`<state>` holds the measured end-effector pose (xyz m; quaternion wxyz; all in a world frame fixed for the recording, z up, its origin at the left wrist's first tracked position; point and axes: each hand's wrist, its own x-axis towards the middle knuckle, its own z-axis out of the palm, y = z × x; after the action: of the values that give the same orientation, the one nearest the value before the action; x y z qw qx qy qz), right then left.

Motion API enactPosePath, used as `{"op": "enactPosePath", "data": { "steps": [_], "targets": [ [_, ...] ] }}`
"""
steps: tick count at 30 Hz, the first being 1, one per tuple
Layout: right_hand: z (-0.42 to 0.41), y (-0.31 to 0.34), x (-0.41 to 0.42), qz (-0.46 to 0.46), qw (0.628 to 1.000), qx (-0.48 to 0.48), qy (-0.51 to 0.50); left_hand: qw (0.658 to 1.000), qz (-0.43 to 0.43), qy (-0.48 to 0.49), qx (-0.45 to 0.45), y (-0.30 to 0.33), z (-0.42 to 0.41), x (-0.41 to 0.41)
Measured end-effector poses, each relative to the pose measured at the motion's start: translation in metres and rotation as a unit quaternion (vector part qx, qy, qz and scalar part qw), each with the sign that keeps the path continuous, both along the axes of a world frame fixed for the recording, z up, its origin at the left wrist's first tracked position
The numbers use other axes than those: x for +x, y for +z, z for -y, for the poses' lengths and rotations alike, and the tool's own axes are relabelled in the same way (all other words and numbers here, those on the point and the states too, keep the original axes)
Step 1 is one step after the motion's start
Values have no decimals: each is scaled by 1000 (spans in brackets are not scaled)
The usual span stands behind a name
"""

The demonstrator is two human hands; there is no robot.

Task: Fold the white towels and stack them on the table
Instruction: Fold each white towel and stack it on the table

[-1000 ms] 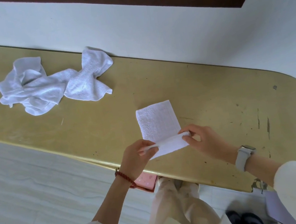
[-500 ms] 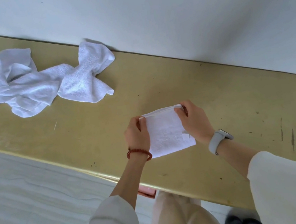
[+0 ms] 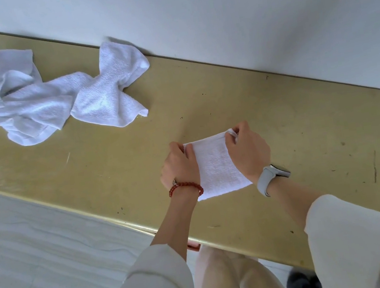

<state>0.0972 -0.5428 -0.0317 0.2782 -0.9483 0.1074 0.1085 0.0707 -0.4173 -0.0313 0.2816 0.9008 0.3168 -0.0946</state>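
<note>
A small folded white towel (image 3: 217,167) lies on the yellow table (image 3: 283,144) near its front edge. My left hand (image 3: 178,164), with a red bead bracelet on the wrist, pinches the towel's far left corner. My right hand (image 3: 248,149), with a grey watch on the wrist, pinches its far right corner. Both hands hold the folded-over edge at the towel's far side. A heap of crumpled white towels (image 3: 52,98) lies at the table's far left, apart from both hands.
A white wall (image 3: 213,15) runs along the table's far edge. Pale floor (image 3: 39,254) lies in front of the table on the left. My legs and a dark shoe (image 3: 303,285) are below the table's front edge. Scratches mark the table's right end.
My hands lifted the towel's near edge and carried it away from me over the towel, folding it in half; they now hold that edge at the far side.
</note>
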Motion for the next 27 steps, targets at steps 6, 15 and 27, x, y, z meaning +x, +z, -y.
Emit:
{"op": "enactPosePath", "data": {
  "steps": [6, 15, 27],
  "targets": [
    [15, 4, -8, 135, 984, -108, 44, 987, 158, -18, 11, 1, -3, -12],
    [18, -27, -31, 158, 905, -202, 340, 929, 138, -300, 170, -41, 5, -44],
    [26, -12, -37, 172, 951, -82, 243, 976, 144, -162, 21, -9, -4, -46]
  ]
}}
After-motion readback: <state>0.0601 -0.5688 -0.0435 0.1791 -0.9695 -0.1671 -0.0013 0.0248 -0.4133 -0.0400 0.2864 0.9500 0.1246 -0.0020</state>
